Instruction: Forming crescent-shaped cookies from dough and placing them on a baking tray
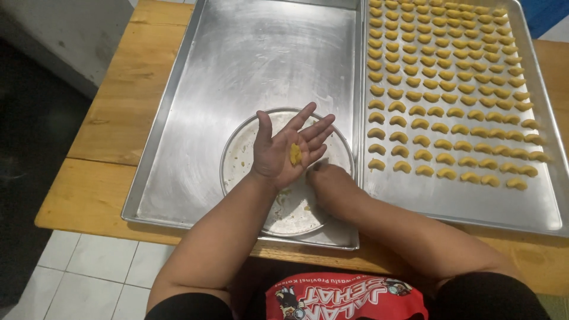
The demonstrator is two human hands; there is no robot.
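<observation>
My left hand (284, 148) is raised palm up over a round metal plate (237, 148), fingers spread, with a small lump of yellow dough (295, 154) resting on the palm. My right hand (332, 181) is down on the plate, just below and right of the left hand, its fingers hidden behind the left hand. The plate lies inside a large bare metal tray (249, 59). A second metal tray (456, 198) to the right carries several rows of yellow crescent-shaped dough pieces (438, 83).
Both trays lie side by side on a wooden table (112, 118). White floor tiles (83, 266) show below the table's near edge, and a dark floor area lies at the left. Crumbs dot the round plate.
</observation>
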